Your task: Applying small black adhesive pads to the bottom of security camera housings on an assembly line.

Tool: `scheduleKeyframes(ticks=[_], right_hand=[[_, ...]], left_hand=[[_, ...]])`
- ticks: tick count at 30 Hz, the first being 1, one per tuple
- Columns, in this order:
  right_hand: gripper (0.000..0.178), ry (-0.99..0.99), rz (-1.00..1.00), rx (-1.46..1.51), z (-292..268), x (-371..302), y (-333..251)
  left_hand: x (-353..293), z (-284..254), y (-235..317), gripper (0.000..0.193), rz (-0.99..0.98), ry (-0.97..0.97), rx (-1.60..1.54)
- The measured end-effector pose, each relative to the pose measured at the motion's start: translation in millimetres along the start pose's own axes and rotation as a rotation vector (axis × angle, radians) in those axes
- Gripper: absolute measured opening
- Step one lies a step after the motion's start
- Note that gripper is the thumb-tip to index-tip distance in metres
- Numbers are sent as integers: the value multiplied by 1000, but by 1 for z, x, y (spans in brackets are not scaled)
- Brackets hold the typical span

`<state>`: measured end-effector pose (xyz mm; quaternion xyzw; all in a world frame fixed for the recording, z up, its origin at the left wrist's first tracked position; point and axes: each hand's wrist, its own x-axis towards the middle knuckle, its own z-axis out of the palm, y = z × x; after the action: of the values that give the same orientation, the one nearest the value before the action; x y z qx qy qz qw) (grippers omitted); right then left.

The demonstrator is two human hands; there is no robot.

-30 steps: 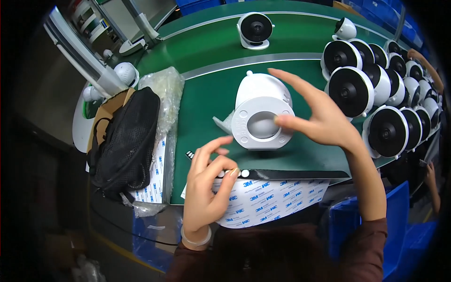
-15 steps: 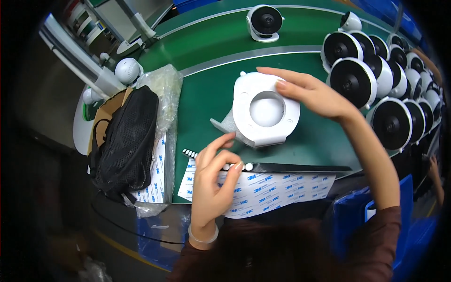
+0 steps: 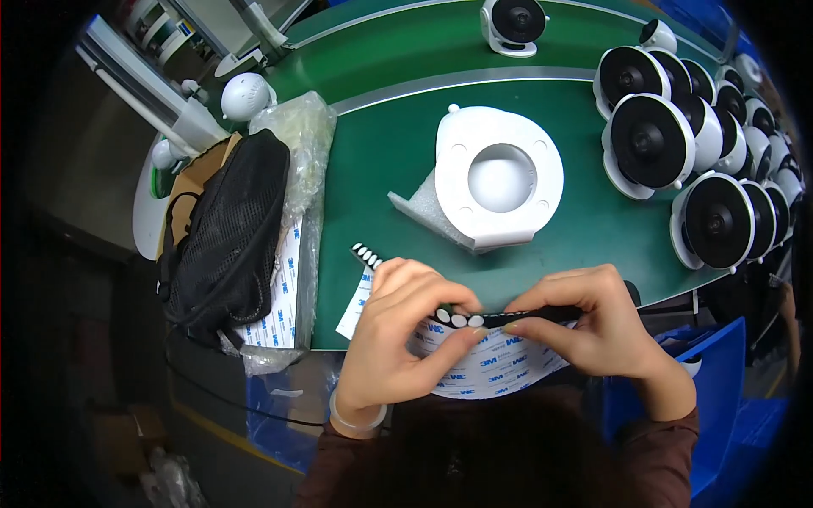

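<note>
– Grip narrow on both sides?
– Yes: left hand (image 3: 411,339) and right hand (image 3: 593,326) each pinch a thin black strip (image 3: 466,321) at the bench's (image 3: 373,161) front edge, their fingertips near each other.
– What's it like?
– Flat and slender, set with round white dots in a row. A white sheet (image 3: 500,372) printed in blue hangs below, its lower edge curved.
– And the white device (image 3: 501,182)?
– Just beyond the hands, base turned up: a smooth, broad ring round a circular opening, with pale, grainy foam (image 3: 428,203) showing at its left.
– The arms' pose?
– Forearms rise from below and angle inward, fingers curled, thumbs nearest the body; a pale band (image 3: 357,422) circles the left wrist.
</note>
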<state>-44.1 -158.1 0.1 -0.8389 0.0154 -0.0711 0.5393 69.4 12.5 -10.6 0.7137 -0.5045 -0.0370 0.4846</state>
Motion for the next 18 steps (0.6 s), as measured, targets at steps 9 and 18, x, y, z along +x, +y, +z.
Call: scheduleKeyframes(ticks=[9,18], right_hand=[[21,247,-281,-182,6,4,-4],[17,314,-290,-336,10,5,-12]], left_hand=[[6,9,-4,6,51,12,1],[8,10,-4,2,109,21,4]])
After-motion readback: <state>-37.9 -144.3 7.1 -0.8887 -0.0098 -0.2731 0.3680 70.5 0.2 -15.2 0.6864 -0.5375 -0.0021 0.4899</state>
